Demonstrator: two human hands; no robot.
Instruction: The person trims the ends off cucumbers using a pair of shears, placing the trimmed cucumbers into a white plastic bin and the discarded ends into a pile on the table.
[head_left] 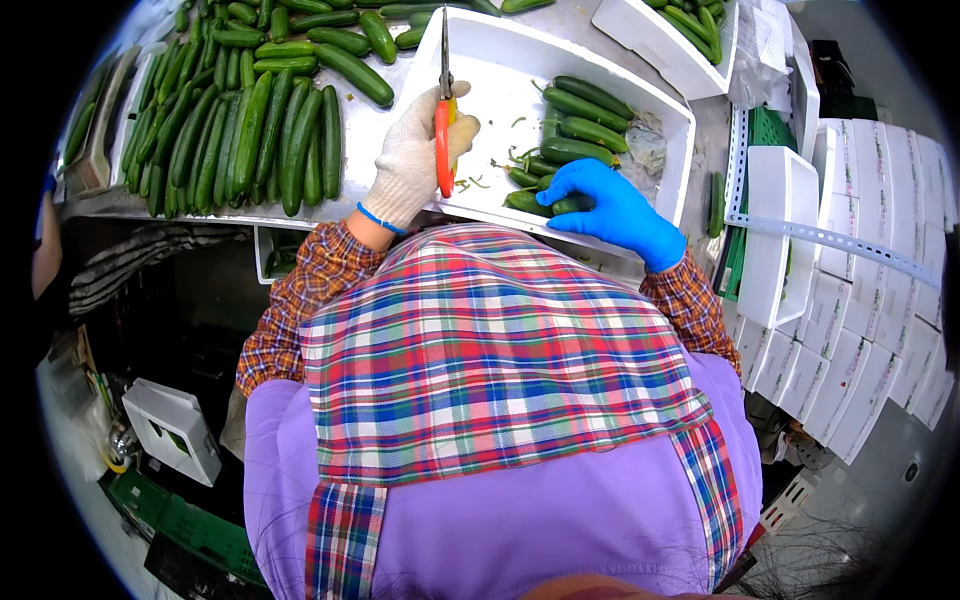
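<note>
My left hand (415,160), in a white knit glove with a blue band at the wrist, holds scissors (445,150) with red and yellow handles upright over the left side of a white foam tray (660,120). My right hand (620,215), in a blue glove, has curved fingers around a cucumber (568,206) at the tray's near side. More cucumbers (590,100) lie in rows in the tray beside a clear plastic bag (645,145), with small green scraps on the white bottom.
Many cucumbers (260,140) are piled on the metal table at left. Other foam boxes (780,230) stand at right, near stacked white cartons (870,270) and a perforated metal frame. More crates sit low at lower left (170,430). Part of another person's arm (45,240) shows at far left.
</note>
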